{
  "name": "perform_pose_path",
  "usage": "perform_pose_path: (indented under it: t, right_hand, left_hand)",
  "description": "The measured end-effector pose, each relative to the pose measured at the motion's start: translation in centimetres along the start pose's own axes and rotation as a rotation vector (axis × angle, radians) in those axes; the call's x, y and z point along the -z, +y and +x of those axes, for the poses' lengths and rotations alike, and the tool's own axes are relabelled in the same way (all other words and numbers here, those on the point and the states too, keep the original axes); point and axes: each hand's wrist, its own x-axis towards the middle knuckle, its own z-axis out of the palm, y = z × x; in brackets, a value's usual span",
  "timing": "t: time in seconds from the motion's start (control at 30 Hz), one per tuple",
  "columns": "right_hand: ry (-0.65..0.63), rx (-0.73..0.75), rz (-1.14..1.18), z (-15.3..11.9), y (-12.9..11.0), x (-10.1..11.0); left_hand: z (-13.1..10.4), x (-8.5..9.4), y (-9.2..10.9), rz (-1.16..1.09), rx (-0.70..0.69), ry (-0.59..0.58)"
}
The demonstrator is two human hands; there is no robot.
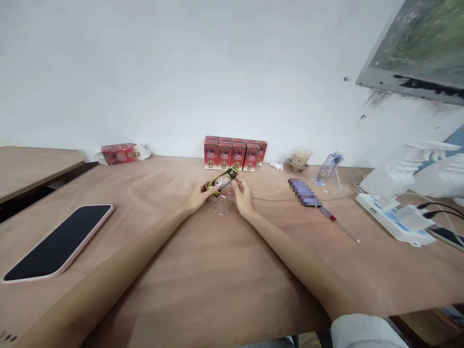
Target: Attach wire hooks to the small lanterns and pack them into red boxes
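Observation:
A small gold-and-black lantern [224, 180] with a clear glass middle is tilted between my hands, its top toward the upper right. My left hand [198, 197] is closed around the lantern's base, thumb on the near side. From the other side, my right hand [243, 195] pinches it near the upper end; part of those fingers is hidden behind the lantern. On the table just below lies a thin bent wire [222, 211], shaped like a handle. A tiny white piece [223, 196] shows beneath the lantern.
Red boxes [224, 155] stand in rows by the wall, with an opened red box [121, 153] farther left. A phone [60, 241] lies at left. Rightward are another phone [304, 192], a screwdriver [339, 224], a cup [300, 158], a bottle [329, 166] and a power strip [393, 222].

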Motion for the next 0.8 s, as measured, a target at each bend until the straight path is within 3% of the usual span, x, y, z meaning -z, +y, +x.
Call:
perform_pose_path:
  t: [0.2,0.37,0.8]
  right_hand:
    - [-0.12,-0.016,-0.025,-0.4,-0.3,-0.1]
    - [-0.285,-0.048,-0.082,-0.8,-0.1,-0.3]
    - [-0.3,-0.032,-0.259,-0.6,-0.1,-0.1]
  left_hand:
    - [0.6,0.4,-0.7,-0.011,0.117,-0.121]
    - [1.4,0.6,-1.8,-0.035,0.16,-0.132]
    - [0.6,0.8,-0.8,-0.105,0.127,-0.159]
